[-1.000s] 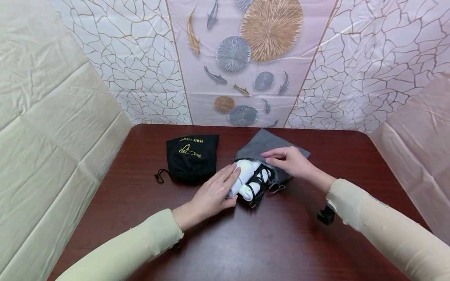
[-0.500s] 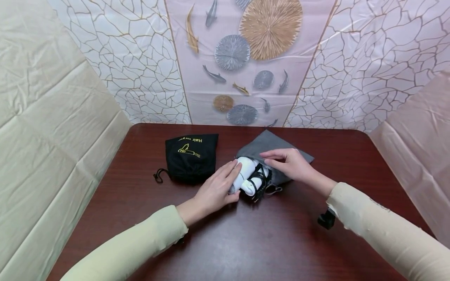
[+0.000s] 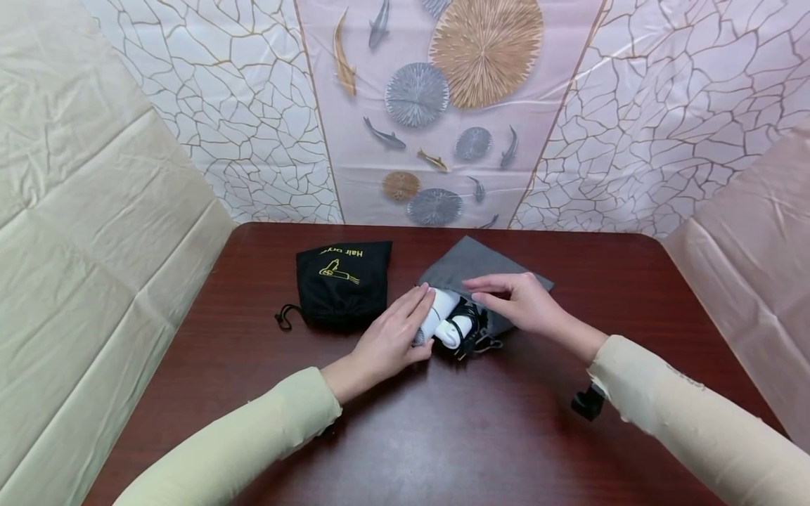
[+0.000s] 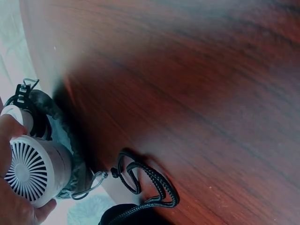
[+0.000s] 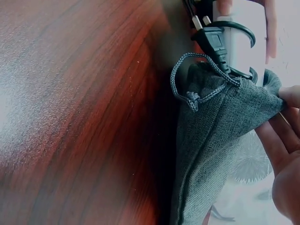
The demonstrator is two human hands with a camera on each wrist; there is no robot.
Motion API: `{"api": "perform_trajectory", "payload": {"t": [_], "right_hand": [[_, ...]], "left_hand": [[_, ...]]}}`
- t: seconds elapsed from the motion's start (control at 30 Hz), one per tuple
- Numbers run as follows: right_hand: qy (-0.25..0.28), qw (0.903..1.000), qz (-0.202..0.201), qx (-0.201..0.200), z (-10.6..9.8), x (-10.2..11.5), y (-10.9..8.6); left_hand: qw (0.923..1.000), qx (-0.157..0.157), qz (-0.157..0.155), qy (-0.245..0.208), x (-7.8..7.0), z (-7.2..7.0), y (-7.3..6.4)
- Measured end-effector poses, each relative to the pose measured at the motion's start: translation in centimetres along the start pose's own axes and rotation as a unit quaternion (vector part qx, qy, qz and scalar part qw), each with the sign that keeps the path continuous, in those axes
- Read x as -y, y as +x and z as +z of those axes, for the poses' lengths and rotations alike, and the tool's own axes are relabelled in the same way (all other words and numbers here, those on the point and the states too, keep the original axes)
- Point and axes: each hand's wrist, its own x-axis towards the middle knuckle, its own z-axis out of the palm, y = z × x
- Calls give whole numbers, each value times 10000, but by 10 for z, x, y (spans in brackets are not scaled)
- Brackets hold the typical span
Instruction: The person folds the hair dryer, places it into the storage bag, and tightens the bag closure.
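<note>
A white hair dryer (image 3: 441, 306), folded with its black cord wound about the handle, lies partly inside a grey drawstring pouch (image 3: 465, 263). Its vented rear end shows in the left wrist view, where the left hand (image 4: 13, 187) grips it. From the head view, the left hand (image 3: 391, 336) has fingers over the dryer's body and thumb below. The right hand (image 3: 525, 302) pinches the pouch's mouth; in the right wrist view its thumb presses the cloth rim. The two-pin plug (image 5: 211, 40) sticks out by the pouch's drawstring (image 5: 192, 96). The dryer's front is hidden by the cloth.
A black drawstring bag (image 3: 344, 295) with yellow "Hair Dryer" print lies left of the pouch, its cord loop (image 3: 285, 318) on the dark red table (image 3: 405, 436). Patterned cloth (image 3: 424, 161) hangs behind the table, and plain cloth walls stand at both sides.
The hair dryer has slid slightly farther into the grey pouch, with the left hand moving along with it. The pouch shifted right, then back left. The right hand has dropped a little.
</note>
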Motion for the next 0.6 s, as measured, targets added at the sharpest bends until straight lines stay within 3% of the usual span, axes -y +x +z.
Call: {"api": "perform_trajectory", "payload": {"t": [0.33,0.6], "right_hand": [[-782,9940,-758,-102,3,4,-4],[-1767,9726,-1496,-191,7,0,-9]], "left_hand": [[9996,-140,-233,-54,2,1,2],[9984,-257,-485,-127,2,1,4]]}}
